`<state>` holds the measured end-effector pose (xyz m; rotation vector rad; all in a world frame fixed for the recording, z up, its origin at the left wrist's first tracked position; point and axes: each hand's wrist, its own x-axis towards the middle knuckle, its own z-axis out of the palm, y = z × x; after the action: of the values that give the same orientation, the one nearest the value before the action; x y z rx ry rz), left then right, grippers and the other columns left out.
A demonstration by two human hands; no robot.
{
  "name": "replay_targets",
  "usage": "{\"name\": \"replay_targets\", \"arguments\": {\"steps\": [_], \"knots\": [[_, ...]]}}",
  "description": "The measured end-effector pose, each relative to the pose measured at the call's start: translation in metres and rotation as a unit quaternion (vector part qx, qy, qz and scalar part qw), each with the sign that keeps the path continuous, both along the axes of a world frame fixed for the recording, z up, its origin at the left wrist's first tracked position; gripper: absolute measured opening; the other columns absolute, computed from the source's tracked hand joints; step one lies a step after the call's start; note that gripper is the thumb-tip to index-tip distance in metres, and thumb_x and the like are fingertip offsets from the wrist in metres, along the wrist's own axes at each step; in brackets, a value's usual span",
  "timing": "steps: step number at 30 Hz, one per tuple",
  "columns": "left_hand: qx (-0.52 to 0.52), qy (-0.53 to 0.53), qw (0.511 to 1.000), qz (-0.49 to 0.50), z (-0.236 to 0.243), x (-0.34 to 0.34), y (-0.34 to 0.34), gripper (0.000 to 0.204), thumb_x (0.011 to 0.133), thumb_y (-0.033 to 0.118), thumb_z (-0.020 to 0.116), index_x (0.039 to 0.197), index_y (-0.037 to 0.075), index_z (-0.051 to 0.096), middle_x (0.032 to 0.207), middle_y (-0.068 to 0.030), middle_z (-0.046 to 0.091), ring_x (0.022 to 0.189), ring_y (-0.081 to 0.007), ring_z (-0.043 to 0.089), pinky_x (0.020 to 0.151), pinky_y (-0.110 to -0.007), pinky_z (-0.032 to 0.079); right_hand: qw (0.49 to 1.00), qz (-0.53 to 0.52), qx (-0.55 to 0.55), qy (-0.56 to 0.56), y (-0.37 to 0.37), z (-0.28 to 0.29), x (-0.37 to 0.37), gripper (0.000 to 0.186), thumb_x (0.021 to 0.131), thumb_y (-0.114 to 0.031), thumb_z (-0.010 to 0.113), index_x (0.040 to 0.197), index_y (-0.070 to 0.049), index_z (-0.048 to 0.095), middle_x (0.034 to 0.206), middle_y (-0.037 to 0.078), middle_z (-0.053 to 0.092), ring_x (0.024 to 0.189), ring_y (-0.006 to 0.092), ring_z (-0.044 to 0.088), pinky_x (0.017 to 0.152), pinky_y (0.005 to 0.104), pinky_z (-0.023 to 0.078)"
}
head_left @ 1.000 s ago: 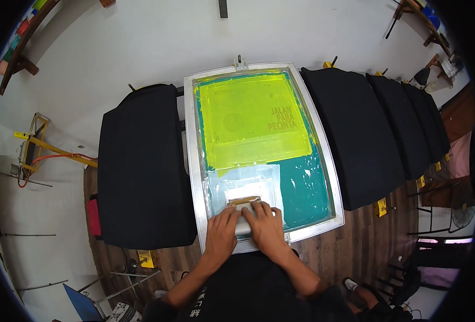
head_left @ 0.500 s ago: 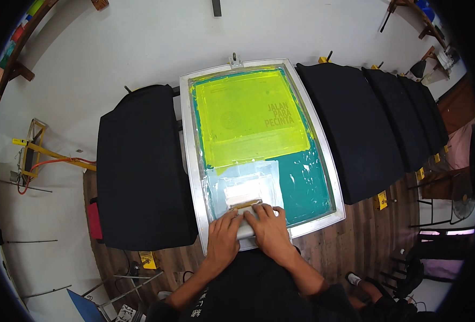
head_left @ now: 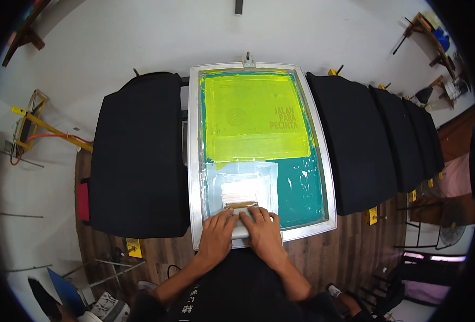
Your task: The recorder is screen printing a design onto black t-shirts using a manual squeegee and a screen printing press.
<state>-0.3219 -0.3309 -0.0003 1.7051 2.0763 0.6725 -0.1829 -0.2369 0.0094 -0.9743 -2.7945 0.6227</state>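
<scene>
A screen-printing frame [head_left: 194, 134] with a pale metal rim lies lengthwise before me. Its mesh is yellow-green [head_left: 253, 107] at the far part, with faint lettering and a round mark, and teal [head_left: 302, 188] at the near right. White ink [head_left: 241, 189] is spread over the near left part. At the near end, both hands are closed on a squeegee [head_left: 241, 205] with a brown edge and a grey body. My left hand [head_left: 216, 236] grips its left side and my right hand [head_left: 263, 233] its right side, fingers over the top. The squeegee's underside is hidden.
Black cloth covers a board [head_left: 138, 161] on the left and several more boards [head_left: 350, 145] on the right. A yellow metal arm [head_left: 55, 133] with an orange cable stands at the left. A fan [head_left: 453, 229] is at the far right; a person's leg [head_left: 350, 303] shows at the lower right.
The whole view has turned slightly, so the frame looks straighter. Both hands remain on the squeegee at the near end, with little visible movement along the mesh.
</scene>
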Motion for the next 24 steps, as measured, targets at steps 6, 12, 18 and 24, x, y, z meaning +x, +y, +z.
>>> {"name": "replay_targets", "arguments": {"steps": [6, 12, 18, 24], "knots": [[0.014, 0.01, 1.0, 0.0, 0.0, 0.001, -0.002, 0.056, 0.072, -0.009, 0.06, 0.127, 0.002, 0.056, 0.132, -0.0149, 0.054, 0.129, -0.0297, 0.049, 0.104, -0.042, 0.037, 1.0, 0.005, 0.023, -0.004, -0.002, 0.004, -0.002, 0.059, 0.069, 0.002, 0.066, 0.127, -0.009, 0.06, 0.129, 0.013, 0.057, 0.122, 0.0315, 0.051, 0.097, 0.0465, 0.039], [0.005, -0.003, 1.0, -0.002, 0.004, 0.004, -0.007, 0.054, 0.074, -0.008, 0.06, 0.127, 0.002, 0.056, 0.132, -0.0153, 0.053, 0.128, -0.0301, 0.049, 0.103, -0.042, 0.038, 0.999, 0.03, 0.005, -0.024, -0.001, 0.011, 0.003, 0.059, 0.07, 0.001, 0.066, 0.128, -0.009, 0.06, 0.129, 0.013, 0.057, 0.122, 0.0319, 0.051, 0.097, 0.0465, 0.04], [-0.002, -0.016, 1.0, -0.011, 0.002, 0.006, -0.011, 0.054, 0.073, -0.007, 0.061, 0.126, 0.002, 0.057, 0.132, -0.0155, 0.053, 0.126, -0.0306, 0.049, 0.102, -0.042, 0.038, 0.999, 0.033, -0.013, -0.022, -0.002, 0.008, 0.007, 0.06, 0.069, 0.001, 0.068, 0.127, -0.008, 0.06, 0.131, 0.014, 0.056, 0.122, 0.0319, 0.051, 0.095, 0.0451, 0.042], [-0.006, -0.012, 1.0, -0.022, 0.003, 0.006, -0.013, 0.054, 0.073, -0.008, 0.06, 0.126, 0.002, 0.057, 0.132, -0.0149, 0.053, 0.127, -0.0308, 0.049, 0.102, -0.042, 0.038, 1.0, 0.009, -0.015, -0.009, -0.008, 0.008, 0.009, 0.059, 0.07, 0.002, 0.066, 0.127, -0.008, 0.06, 0.13, 0.015, 0.056, 0.121, 0.0329, 0.052, 0.094, 0.0445, 0.044]]}}
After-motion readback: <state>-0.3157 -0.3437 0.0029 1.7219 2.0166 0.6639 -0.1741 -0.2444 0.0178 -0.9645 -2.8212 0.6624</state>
